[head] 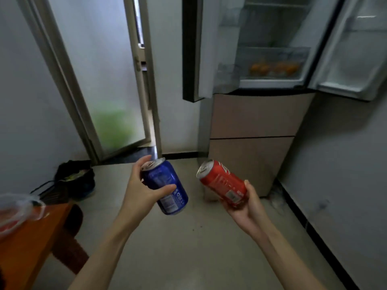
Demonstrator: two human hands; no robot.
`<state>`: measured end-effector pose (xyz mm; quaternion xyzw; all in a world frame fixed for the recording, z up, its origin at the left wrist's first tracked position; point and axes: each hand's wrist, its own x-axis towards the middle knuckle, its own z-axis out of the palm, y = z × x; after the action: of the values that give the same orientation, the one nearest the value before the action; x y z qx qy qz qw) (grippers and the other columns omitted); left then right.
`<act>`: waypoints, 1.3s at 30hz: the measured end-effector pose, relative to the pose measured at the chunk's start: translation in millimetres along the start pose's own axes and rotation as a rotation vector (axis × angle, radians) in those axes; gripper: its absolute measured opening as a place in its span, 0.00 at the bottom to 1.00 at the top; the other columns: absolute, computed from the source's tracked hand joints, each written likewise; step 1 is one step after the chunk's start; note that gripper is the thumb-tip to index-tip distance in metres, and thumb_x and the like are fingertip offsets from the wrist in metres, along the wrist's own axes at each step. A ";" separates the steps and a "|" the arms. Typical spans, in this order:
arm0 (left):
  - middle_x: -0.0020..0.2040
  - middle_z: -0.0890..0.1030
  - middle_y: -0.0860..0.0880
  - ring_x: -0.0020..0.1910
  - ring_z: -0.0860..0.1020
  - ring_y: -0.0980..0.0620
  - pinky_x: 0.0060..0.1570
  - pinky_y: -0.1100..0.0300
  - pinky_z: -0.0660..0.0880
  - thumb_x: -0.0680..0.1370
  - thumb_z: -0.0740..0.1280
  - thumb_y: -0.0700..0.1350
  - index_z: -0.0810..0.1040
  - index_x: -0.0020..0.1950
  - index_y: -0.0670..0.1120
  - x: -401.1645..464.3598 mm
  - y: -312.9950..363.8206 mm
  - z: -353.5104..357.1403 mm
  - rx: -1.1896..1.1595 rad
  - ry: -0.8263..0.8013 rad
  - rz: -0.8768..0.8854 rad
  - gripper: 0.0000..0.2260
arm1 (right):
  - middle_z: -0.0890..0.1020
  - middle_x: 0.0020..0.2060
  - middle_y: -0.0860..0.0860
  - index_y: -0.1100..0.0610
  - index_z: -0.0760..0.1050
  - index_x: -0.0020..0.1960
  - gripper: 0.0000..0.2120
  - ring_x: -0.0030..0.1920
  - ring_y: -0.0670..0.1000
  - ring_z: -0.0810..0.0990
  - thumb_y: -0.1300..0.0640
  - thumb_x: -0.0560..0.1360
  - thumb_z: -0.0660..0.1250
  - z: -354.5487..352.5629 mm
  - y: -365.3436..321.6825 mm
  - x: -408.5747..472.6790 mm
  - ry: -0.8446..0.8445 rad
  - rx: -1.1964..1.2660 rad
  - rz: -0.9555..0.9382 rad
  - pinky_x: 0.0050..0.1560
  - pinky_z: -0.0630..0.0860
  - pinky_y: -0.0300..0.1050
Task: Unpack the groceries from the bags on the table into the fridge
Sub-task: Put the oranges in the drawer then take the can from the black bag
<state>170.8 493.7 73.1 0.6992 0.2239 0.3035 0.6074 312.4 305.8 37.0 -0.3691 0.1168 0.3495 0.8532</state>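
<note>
While our left hand [142, 191] wraps around the blue soda can [165, 186], fingers over its top rim and thumb across its side, our right hand [248, 206] cups the red soda can [224, 184] from beneath at its lower end. Both cans are tilted, tops leaning away from us, and they sit apart from each other in the air above the floor [188, 248].

We judge the step in hand to be carrying the pair across to the fridge [272, 49], whose two upper doors stand wide open ahead and to the right. To do it well, we should level the cans before reaching in and seat them upright on a shelf or in a door bin, one hand at a time, so neither knocks the other. The red can is held only by its base, so a firmer grip further up would steady it.

Inside, orange fruit [272, 69] already fills the lower drawer, so that spot looks taken; the shelves above appear freer, though blur hides detail. The right-hand door [354, 59] juts towards our path. Behind our left arm, the tabletop [27, 243] carries a clear plastic bag [18, 208] with something red inside, likely more to unpack. A dark bag [75, 178] lies on the floor by the frosted glass door [100, 70], well clear of our route.
</note>
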 end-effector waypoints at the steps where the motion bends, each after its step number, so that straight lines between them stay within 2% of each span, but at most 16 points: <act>1: 0.57 0.74 0.57 0.54 0.76 0.55 0.40 0.66 0.76 0.62 0.78 0.33 0.66 0.64 0.57 11.8 0.6 16.6 0.012 -0.040 0.018 0.38 | 0.78 0.47 0.61 0.60 0.73 0.53 0.16 0.46 0.58 0.77 0.48 0.78 0.59 -5.4 -14.3 4.8 0.006 0.045 0.008 0.31 0.80 0.44; 4: 0.57 0.73 0.59 0.55 0.75 0.57 0.39 0.67 0.77 0.62 0.78 0.34 0.65 0.64 0.58 45.6 2.7 64.1 0.021 -0.140 0.057 0.38 | 0.78 0.52 0.63 0.63 0.74 0.56 0.24 0.49 0.61 0.78 0.49 0.67 0.71 -14.8 -57.4 22.4 0.001 0.137 0.006 0.32 0.81 0.48; 6: 0.57 0.73 0.59 0.55 0.75 0.58 0.38 0.68 0.77 0.62 0.78 0.34 0.65 0.63 0.59 70.4 3.1 97.1 0.023 -0.202 0.078 0.38 | 0.78 0.54 0.64 0.66 0.74 0.58 0.39 0.52 0.63 0.78 0.54 0.51 0.83 -21.5 -88.6 38.5 -0.070 0.176 -0.016 0.35 0.82 0.51; 7: 0.57 0.73 0.58 0.55 0.75 0.58 0.39 0.67 0.78 0.62 0.78 0.34 0.65 0.63 0.58 80.2 3.7 109.3 0.025 -0.222 0.091 0.37 | 0.77 0.55 0.66 0.66 0.73 0.59 0.45 0.52 0.64 0.79 0.55 0.45 0.85 -22.6 -101.1 45.6 -0.120 0.184 -0.020 0.36 0.82 0.52; 8: 0.57 0.74 0.57 0.54 0.76 0.58 0.40 0.66 0.78 0.62 0.78 0.34 0.66 0.63 0.58 90.2 4.8 120.5 0.024 -0.238 0.102 0.37 | 0.77 0.56 0.66 0.66 0.72 0.60 0.49 0.52 0.66 0.79 0.56 0.43 0.85 -22.5 -113.0 53.1 -0.159 0.171 -0.032 0.37 0.82 0.52; 12: 0.57 0.74 0.56 0.53 0.77 0.56 0.38 0.67 0.78 0.63 0.77 0.35 0.67 0.60 0.59 154.5 13.9 178.2 0.005 -0.311 0.142 0.34 | 0.80 0.51 0.69 0.67 0.70 0.62 0.49 0.47 0.67 0.81 0.61 0.44 0.84 -6.0 -181.1 97.6 -0.257 0.149 -0.112 0.39 0.82 0.55; 14: 0.57 0.75 0.55 0.53 0.77 0.55 0.37 0.66 0.78 0.63 0.77 0.36 0.67 0.57 0.61 185.3 23.8 202.6 -0.003 -0.336 0.172 0.32 | 0.79 0.51 0.69 0.67 0.68 0.64 0.49 0.48 0.66 0.81 0.62 0.46 0.84 6.1 -212.8 118.6 -0.304 0.144 -0.143 0.43 0.82 0.55; 18: 0.56 0.75 0.57 0.50 0.78 0.61 0.37 0.66 0.79 0.64 0.77 0.36 0.68 0.57 0.60 235.9 46.7 246.0 -0.011 -0.314 0.222 0.31 | 0.78 0.53 0.65 0.65 0.64 0.68 0.52 0.51 0.63 0.80 0.61 0.47 0.82 18.4 -272.2 160.9 -0.368 0.053 -0.193 0.50 0.80 0.55; 21: 0.55 0.75 0.57 0.49 0.78 0.61 0.37 0.65 0.79 0.65 0.76 0.35 0.68 0.61 0.60 268.7 62.7 273.9 -0.016 -0.276 0.246 0.33 | 0.80 0.50 0.63 0.66 0.66 0.66 0.54 0.48 0.60 0.82 0.55 0.44 0.83 28.2 -314.9 192.5 -0.349 -0.132 -0.241 0.47 0.81 0.53; 24: 0.57 0.75 0.56 0.50 0.78 0.59 0.36 0.66 0.79 0.65 0.76 0.35 0.68 0.61 0.62 304.4 78.1 297.4 -0.018 -0.187 0.292 0.33 | 0.83 0.51 0.59 0.58 0.70 0.63 0.52 0.49 0.57 0.83 0.42 0.44 0.82 48.1 -349.9 228.9 -0.286 -0.341 -0.282 0.47 0.80 0.50; 26: 0.58 0.75 0.55 0.53 0.78 0.56 0.40 0.64 0.79 0.64 0.76 0.35 0.68 0.60 0.63 327.6 90.4 310.1 -0.004 -0.094 0.341 0.33 | 0.84 0.49 0.57 0.55 0.71 0.60 0.45 0.48 0.55 0.84 0.37 0.49 0.79 67.0 -368.1 248.7 -0.324 -0.414 -0.286 0.45 0.80 0.47; 29: 0.59 0.73 0.55 0.55 0.76 0.55 0.46 0.61 0.78 0.64 0.77 0.36 0.67 0.65 0.58 359.7 109.9 324.2 0.038 0.055 0.412 0.35 | 0.84 0.45 0.54 0.55 0.71 0.60 0.26 0.43 0.51 0.84 0.47 0.65 0.71 96.1 -395.5 278.1 -0.437 -0.411 -0.278 0.40 0.81 0.44; 31: 0.61 0.71 0.54 0.56 0.75 0.56 0.50 0.60 0.76 0.64 0.77 0.36 0.66 0.67 0.56 378.2 124.7 328.3 0.124 0.155 0.457 0.37 | 0.82 0.50 0.55 0.56 0.69 0.62 0.26 0.48 0.52 0.83 0.52 0.67 0.71 119.3 -411.2 299.1 -0.482 -0.458 -0.298 0.41 0.82 0.45; 34: 0.63 0.70 0.52 0.58 0.72 0.54 0.55 0.58 0.73 0.64 0.77 0.37 0.66 0.67 0.55 401.6 142.8 327.2 0.294 0.294 0.502 0.37 | 0.80 0.57 0.58 0.58 0.67 0.67 0.30 0.54 0.55 0.81 0.51 0.68 0.70 159.1 -421.9 330.9 -0.508 -0.479 -0.357 0.52 0.79 0.51; 37: 0.59 0.69 0.51 0.59 0.70 0.53 0.59 0.56 0.72 0.63 0.77 0.37 0.67 0.67 0.51 422.4 151.1 321.9 0.476 0.420 0.549 0.36 | 0.81 0.55 0.55 0.58 0.69 0.65 0.23 0.51 0.50 0.81 0.52 0.73 0.68 194.4 -422.4 353.0 -0.539 -0.498 -0.378 0.47 0.78 0.43; 39: 0.59 0.69 0.50 0.59 0.69 0.52 0.60 0.56 0.70 0.63 0.78 0.38 0.68 0.66 0.48 432.6 150.0 318.8 0.586 0.449 0.560 0.35 | 0.80 0.57 0.55 0.59 0.70 0.65 0.23 0.55 0.52 0.80 0.56 0.72 0.69 206.8 -419.0 368.7 -0.578 -0.538 -0.394 0.48 0.78 0.43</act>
<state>694.0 536.9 262.0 0.7920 0.2286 0.5235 0.2153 854.7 438.5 243.0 -0.4805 -0.2947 0.2871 0.7745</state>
